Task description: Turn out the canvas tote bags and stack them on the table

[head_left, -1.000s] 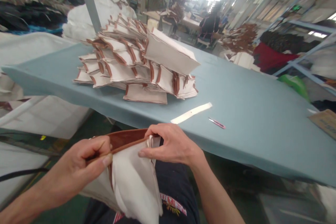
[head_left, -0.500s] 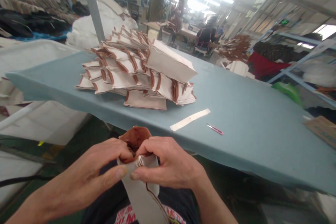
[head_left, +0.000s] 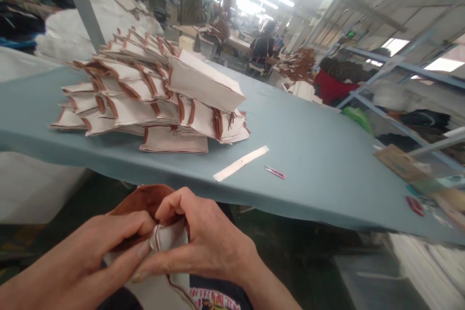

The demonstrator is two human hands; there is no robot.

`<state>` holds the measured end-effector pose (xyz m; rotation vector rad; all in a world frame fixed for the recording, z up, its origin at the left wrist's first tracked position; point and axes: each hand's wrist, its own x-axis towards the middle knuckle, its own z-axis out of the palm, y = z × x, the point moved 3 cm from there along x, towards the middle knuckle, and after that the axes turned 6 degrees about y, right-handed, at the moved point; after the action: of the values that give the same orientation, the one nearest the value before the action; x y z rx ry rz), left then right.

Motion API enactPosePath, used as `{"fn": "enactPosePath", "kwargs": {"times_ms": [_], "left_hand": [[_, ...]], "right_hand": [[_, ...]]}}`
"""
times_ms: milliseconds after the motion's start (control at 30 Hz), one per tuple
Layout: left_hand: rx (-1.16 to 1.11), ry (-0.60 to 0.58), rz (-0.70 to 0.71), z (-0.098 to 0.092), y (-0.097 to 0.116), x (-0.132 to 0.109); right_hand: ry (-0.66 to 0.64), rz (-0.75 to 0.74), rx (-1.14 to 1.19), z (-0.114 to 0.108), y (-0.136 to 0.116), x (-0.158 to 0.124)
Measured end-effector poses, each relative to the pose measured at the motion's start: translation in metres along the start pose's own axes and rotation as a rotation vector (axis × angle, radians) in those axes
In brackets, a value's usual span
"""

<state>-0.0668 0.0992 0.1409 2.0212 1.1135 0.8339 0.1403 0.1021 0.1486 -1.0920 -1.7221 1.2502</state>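
Just in front of my lap I hold a cream fabric piece with a brown lining (head_left: 160,288), sewn like a bag. My left hand (head_left: 112,247) is closed on its rim, thumb outside and fingers inside the opening. My right hand (head_left: 203,240) pinches the same rim at the folded seam, its index finger bent over the edge and its thumb lower on the cream outside. The fingertips inside the opening are partly hidden. Beyond my hands, a pile of similar cream and brown pieces (head_left: 141,99) lies on the table.
On the blue-green tabletop (head_left: 308,155) are a cream strip (head_left: 241,162) and a small pink-handled cutting tool (head_left: 275,172). A cardboard piece (head_left: 399,162) lies at the right. Farther back, a person (head_left: 262,48) sits among work tables. Metal shelving stands at the right.
The view has turned right, so the pile and table sit farther left. Both hands stay on the fabric piece; the fingers have shifted along the rim, with the right index finger more bent.
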Motion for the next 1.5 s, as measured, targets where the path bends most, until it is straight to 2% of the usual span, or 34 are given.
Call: {"fn": "enactPosePath", "kwargs": {"times_ms": [100, 267, 433, 533, 667, 867, 1267, 1500], "left_hand": [[0.048, 0.011, -0.015, 0.003, -0.001, -0.001], [-0.005, -0.159, -0.054, 0.003, 0.012, 0.008], [-0.076, -0.205, -0.184, -0.001, 0.013, 0.009], [-0.100, -0.205, -0.176, -0.004, 0.019, 0.015], [-0.115, -0.246, -0.159, -0.005, 0.024, 0.022], [-0.135, -0.212, -0.150, -0.004, 0.017, 0.013], [-0.171, -0.258, -0.179, -0.005, 0.027, 0.013], [-0.053, -0.152, -0.363, -0.012, 0.035, 0.004]], "right_hand": [[0.035, -0.008, -0.071, -0.001, 0.003, -0.003], [0.064, -0.049, -0.135, -0.007, 0.002, -0.005], [0.017, -0.052, 0.068, -0.011, 0.008, -0.005], [-0.016, -0.003, 0.168, -0.011, 0.010, -0.007], [-0.022, 0.023, 0.187, -0.009, 0.008, -0.011], [-0.024, -0.026, 0.134, -0.009, -0.006, -0.009], [-0.077, -0.020, 0.058, -0.009, -0.016, -0.004], [-0.083, -0.015, 0.020, -0.006, -0.019, -0.001]]}}
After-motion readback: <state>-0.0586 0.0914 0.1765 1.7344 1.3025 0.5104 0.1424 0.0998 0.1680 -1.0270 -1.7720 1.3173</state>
